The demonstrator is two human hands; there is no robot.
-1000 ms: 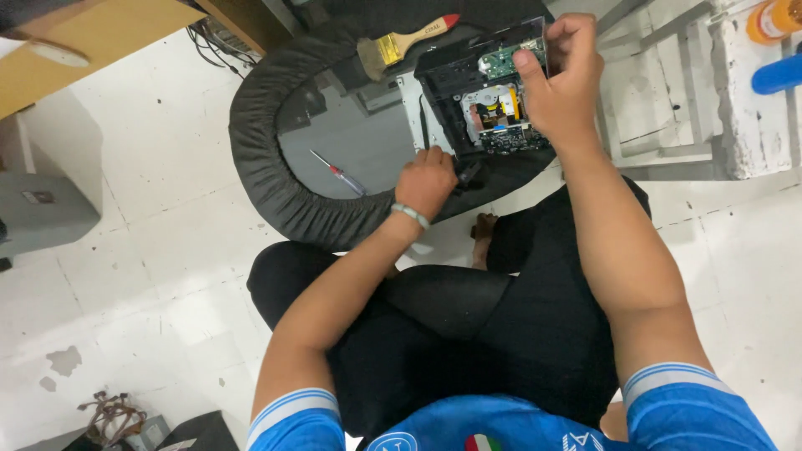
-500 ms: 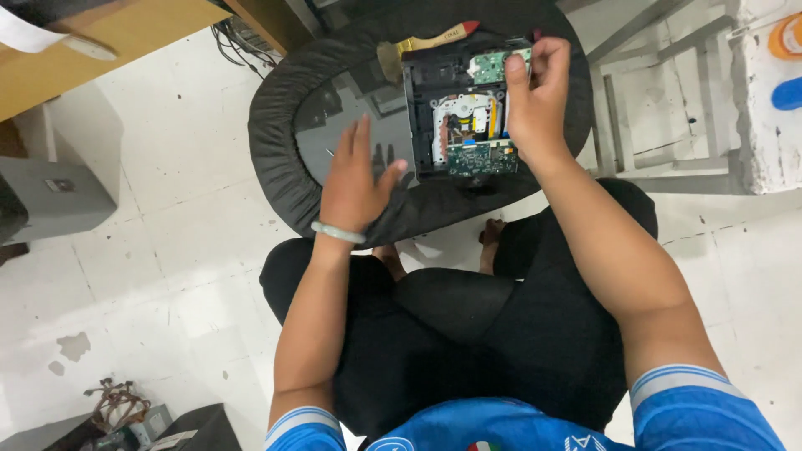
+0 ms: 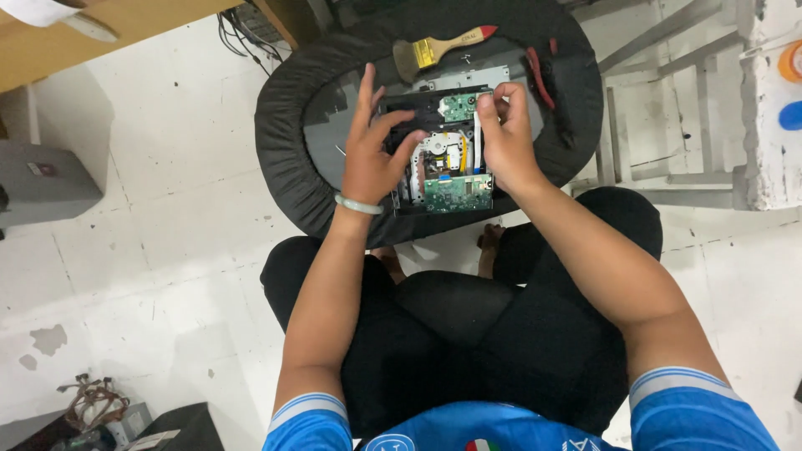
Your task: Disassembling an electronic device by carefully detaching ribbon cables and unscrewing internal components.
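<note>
An opened black disc-drive unit (image 3: 441,150) with green circuit boards and white ribbon cables lies on a round black padded tray (image 3: 288,142) on the floor before my crossed legs. My left hand (image 3: 372,154) rests on the unit's left edge, fingers spread, thumb reaching over the mechanism. My right hand (image 3: 504,134) grips the unit's right side, fingertips pinched at the small green board near the top. A pale bangle circles my left wrist.
A wooden-handled paintbrush (image 3: 439,46) lies at the tray's far edge, a red-handled tool (image 3: 537,75) to its right. A white metal frame (image 3: 668,125) stands right, a grey box (image 3: 42,179) left, a wooden board (image 3: 100,29) top left, tangled wires (image 3: 88,401) bottom left.
My left hand left the tray's near rim and came up onto the unit's left side. The unit now lies flatter under both hands. The view shifted so the tray sits more central.
</note>
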